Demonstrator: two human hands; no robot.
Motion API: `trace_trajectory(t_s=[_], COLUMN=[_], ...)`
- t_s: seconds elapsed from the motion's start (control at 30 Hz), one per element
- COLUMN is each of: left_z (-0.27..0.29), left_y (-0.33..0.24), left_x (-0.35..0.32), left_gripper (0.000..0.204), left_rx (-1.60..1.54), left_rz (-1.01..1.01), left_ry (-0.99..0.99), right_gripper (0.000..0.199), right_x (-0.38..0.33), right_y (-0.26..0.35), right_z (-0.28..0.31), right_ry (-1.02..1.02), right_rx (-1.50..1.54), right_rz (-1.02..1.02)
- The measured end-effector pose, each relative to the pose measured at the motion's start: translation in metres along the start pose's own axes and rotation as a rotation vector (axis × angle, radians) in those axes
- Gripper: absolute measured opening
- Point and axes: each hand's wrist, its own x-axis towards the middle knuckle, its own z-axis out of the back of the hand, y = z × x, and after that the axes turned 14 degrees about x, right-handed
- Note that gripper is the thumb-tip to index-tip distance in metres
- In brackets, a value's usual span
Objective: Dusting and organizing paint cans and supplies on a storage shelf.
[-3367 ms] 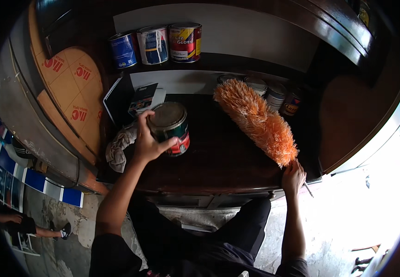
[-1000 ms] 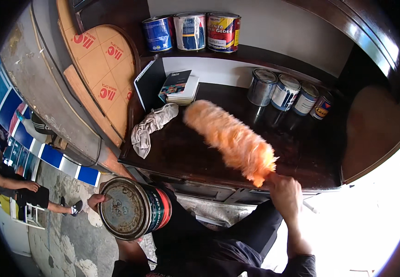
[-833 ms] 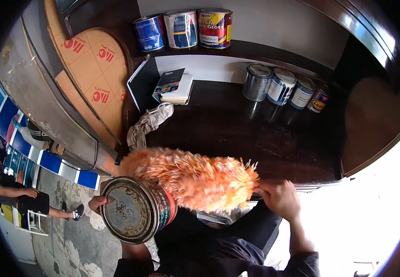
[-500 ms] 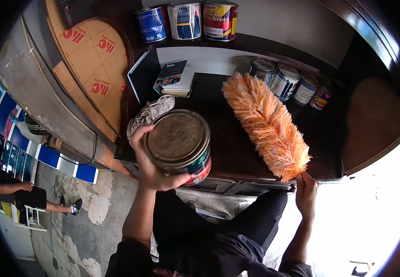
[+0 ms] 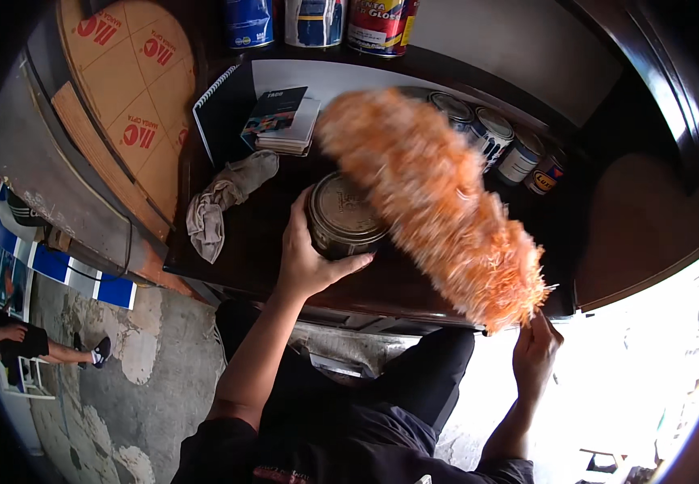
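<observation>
Since half a second ago the paint can (image 5: 341, 216) has come down from mid-air onto the dark counter (image 5: 244, 242), and the orange duster (image 5: 438, 206) has swung left so its fluffy head now overlaps the can's lid. Left hand (image 5: 305, 254) is wrapped around the can's near-left side, thumb up the wall, fingers curled under its front. Right hand (image 5: 536, 355) is closed on the duster's handle end, off the counter's front right corner. Hands are well apart. Duster's long axis runs diagonally, from the right hand up and left across the can toward the back edge (motion-blurred, so exact contact with the lid can't be confirmed). Can stands upright near the front edge, about mid-counter, nearer the left hand. Left of it: crumpled grey rag (image 5: 220, 202), then a notebook with booklets (image 5: 281, 121) at the back left corner. Row of small tins (image 5: 498, 141) along the back right edge, more cans on the shelf (image 5: 317, 20) above. Free counter is mostly right of the can.
</observation>
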Motion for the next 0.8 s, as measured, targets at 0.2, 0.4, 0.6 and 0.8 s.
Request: trace_trajectory(t_s=[0.2,0.4,0.6,0.8], left_z=[0.0,0.005,0.008,0.001], left_y=[0.001,0.001,-0.004,-0.004], left_x=[0.001,0.007,0.0,-0.002], left_gripper=[0.104,0.1,0.106,0.11], left_rx=[-0.275,-0.499,-0.301,-0.143], left_rz=[0.061,0.065,0.087,0.077], left_ry=[0.024,0.082,0.153,0.121], right_gripper=[0.016,0.017,0.021,0.023], right_x=[0.006,0.004,-0.021,-0.023], right_y=[-0.007,-0.007,-0.008,-0.001], right_z=[-0.011,-0.021,-0.029,-0.03], right_ry=[0.064,0.038,0.142,0.201], right_rx=[0.013,-0.03,0.111,0.125], right_rz=[-0.019,-0.134,-0.189,-0.249])
